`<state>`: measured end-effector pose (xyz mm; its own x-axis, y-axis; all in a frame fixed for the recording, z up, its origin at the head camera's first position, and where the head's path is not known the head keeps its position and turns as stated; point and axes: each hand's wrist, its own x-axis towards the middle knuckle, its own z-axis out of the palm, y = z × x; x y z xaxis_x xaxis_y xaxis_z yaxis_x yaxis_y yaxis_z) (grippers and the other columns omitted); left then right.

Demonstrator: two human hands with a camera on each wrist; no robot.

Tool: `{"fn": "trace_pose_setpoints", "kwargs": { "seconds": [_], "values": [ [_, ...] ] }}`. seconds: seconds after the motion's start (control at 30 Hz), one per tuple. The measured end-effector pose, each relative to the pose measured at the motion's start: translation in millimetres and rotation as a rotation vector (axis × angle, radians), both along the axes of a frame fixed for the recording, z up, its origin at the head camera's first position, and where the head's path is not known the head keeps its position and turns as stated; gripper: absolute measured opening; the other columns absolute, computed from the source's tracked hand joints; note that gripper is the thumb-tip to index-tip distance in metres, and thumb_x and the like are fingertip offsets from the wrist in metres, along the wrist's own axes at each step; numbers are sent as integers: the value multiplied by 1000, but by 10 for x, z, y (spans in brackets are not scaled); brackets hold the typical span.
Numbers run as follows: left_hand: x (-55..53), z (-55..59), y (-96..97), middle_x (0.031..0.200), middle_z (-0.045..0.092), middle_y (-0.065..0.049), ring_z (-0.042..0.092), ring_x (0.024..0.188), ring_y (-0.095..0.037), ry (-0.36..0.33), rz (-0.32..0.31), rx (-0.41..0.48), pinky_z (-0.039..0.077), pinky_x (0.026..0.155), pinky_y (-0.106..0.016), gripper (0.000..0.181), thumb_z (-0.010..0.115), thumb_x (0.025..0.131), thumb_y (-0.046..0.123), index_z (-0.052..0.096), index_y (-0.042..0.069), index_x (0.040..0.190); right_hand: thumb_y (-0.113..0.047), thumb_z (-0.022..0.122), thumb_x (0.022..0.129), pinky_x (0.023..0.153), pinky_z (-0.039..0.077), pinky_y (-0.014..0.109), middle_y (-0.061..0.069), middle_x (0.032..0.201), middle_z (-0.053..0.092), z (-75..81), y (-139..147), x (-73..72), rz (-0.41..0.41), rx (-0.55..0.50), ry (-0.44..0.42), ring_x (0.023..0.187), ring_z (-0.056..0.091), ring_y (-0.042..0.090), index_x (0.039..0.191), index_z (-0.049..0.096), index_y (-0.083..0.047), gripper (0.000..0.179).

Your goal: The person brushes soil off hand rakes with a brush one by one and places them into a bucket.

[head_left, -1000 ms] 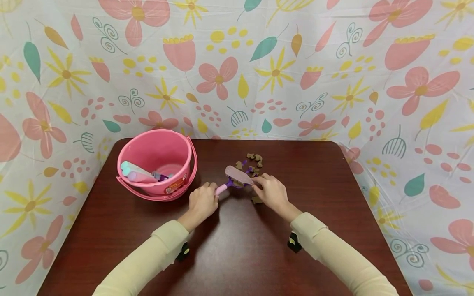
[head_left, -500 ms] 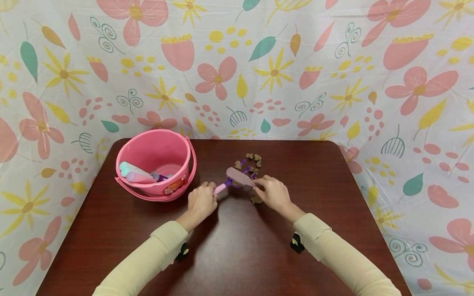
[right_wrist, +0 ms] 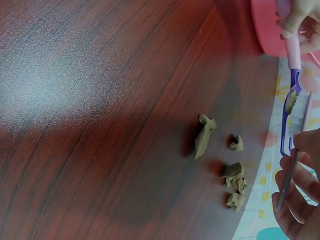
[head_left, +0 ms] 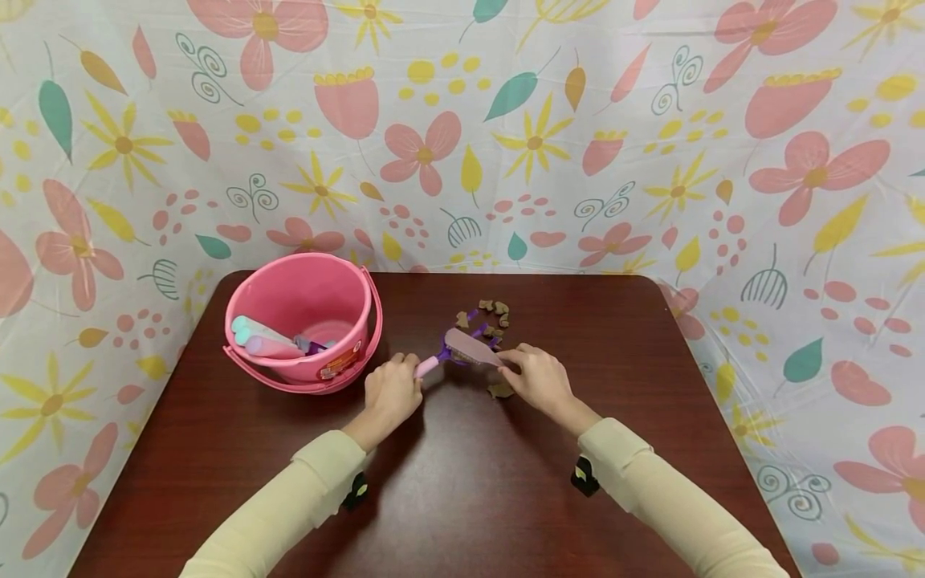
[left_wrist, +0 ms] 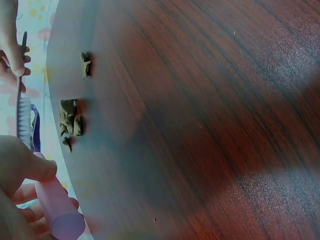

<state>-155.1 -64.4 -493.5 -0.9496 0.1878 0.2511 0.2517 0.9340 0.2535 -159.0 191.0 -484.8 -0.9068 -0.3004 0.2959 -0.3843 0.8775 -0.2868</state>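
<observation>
My left hand [head_left: 393,393] grips the pink handle [left_wrist: 55,202] of a toy garden fork whose purple prongs [head_left: 482,330] point away to the right. In my right hand [head_left: 538,377] is a flat mauve-backed brush [head_left: 470,347], held by its narrow end. Its white bristles [left_wrist: 24,120] face the purple head of the fork, and the brush back hides much of that head from above. Brown clay [right_wrist: 291,102] sticks in the fork's head in the right wrist view. Loose clay lumps [head_left: 502,308] lie behind the fork, and another lump [head_left: 500,390] lies under my right hand.
At the left of the dark wooden table [head_left: 462,498] stands a pink bucket [head_left: 303,289], its handle hanging down. Several toy tools with pink and mint handles [head_left: 270,347] lean inside it. A flower-patterned cloth [head_left: 433,217] hangs behind the table.
The brush and my right hand have shifted slightly to the right along the fork's head. My left hand holds the fork almost still.
</observation>
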Motion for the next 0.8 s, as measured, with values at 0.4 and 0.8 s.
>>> {"fn": "trace_pose_setpoints", "kwargs": {
  "seconds": [0.4,0.8],
  "values": [
    [-19,1,-29,74,58,-5,62,65,-30,7,-2,7,47,51,-42,19,72,72,20,64,13,87,-23,70,80,43,36,26,1,81,64,13,45,-15,1,7,54,57,48,12,102,71,-19,22],
    [4,12,27,74,58,-3,62,63,-29,-12,-32,30,46,49,-40,19,72,72,20,64,14,87,-22,70,80,46,40,29,2,85,64,105,-41,-98,-44,-17,118,61,52,15,103,70,-16,24]
  ]
}}
